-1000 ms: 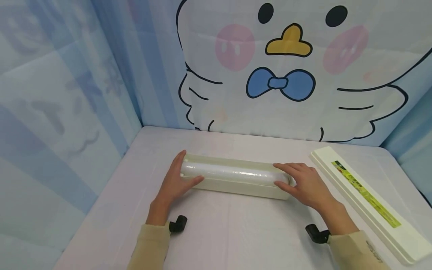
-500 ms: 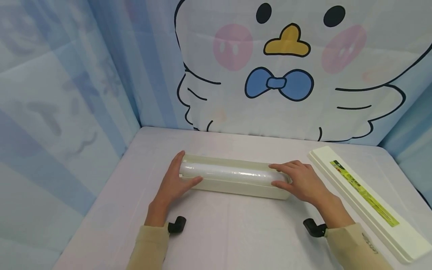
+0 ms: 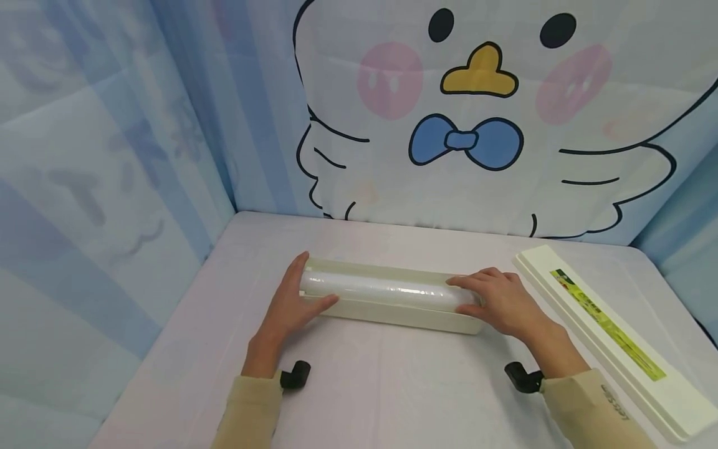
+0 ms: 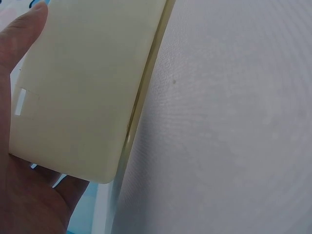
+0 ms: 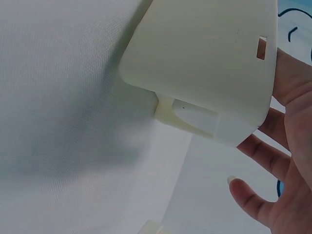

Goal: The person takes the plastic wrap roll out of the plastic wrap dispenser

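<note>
A long cream cling film box [image 3: 392, 317] lies open-topped on the table, a shiny roll of cling film [image 3: 376, 286] inside it. My left hand [image 3: 285, 310] grips the box's left end, thumb on the front and fingers round the end. In the left wrist view its thumb [image 4: 30, 24] overlaps the box front. At the other end, my right hand [image 3: 505, 304] holds the roll's right end between thumb and fingers. Through a slot in the box front [image 5: 204, 53], the right wrist view shows skin behind; the little finger [image 5: 251, 200] sticks out free.
On the right lies a long cream lid [image 3: 656, 386] with a yellow-green label [image 3: 608, 324], slanting toward the table's near right. The table [image 3: 387, 393] has a white cloth. A printed curtain [image 3: 460, 193] stands behind it, and another curtain [image 3: 112, 218] hangs along the left.
My right hand has shifted slightly left along the roll, and its thumb sits a little lower at the front edge. The left hand keeps its place on the box.
</note>
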The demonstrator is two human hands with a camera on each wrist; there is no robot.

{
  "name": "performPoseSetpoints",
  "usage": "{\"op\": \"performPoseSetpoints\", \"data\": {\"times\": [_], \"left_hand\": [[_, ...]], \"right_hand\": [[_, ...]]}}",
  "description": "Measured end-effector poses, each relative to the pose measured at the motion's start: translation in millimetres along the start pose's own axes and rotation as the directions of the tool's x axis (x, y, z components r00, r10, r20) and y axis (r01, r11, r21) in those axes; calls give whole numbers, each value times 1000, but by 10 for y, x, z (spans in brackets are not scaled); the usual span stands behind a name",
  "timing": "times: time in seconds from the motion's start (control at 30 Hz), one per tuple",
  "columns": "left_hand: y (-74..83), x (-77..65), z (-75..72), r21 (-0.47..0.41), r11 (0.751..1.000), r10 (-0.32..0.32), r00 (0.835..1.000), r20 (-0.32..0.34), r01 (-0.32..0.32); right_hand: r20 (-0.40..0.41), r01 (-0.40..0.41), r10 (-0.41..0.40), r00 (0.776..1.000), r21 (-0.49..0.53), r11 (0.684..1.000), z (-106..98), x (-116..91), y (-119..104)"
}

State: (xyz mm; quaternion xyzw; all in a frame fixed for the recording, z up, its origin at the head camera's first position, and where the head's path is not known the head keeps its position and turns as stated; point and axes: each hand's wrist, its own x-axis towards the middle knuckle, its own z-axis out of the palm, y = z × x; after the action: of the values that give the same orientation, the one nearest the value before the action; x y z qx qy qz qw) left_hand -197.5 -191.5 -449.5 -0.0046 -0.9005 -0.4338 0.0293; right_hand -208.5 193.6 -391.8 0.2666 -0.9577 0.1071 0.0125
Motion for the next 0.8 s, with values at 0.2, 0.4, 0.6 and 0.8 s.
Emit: {"op": "performPoseSetpoints", "data": {"times": [0.2,0.4,0.6,0.8], "left_hand": [[5,-5,3,4,1000,-8,1000,1,8],[9,-1,7,5,1000,-2,1000,-5,2],[6,-1,18,6,1000,2,1000,-7,-2],[-7,9,22,10,1000,-1,1000,-14,1]], "right_hand": [[-4,36,-36,999,-16,999,4,12,9],[-14,58,-58,998,0,998,14,10,16],[13,69,-69,998,-15,998,-19,12,22],[1,92,-92,996,7,996,-108,8,-5]]}}
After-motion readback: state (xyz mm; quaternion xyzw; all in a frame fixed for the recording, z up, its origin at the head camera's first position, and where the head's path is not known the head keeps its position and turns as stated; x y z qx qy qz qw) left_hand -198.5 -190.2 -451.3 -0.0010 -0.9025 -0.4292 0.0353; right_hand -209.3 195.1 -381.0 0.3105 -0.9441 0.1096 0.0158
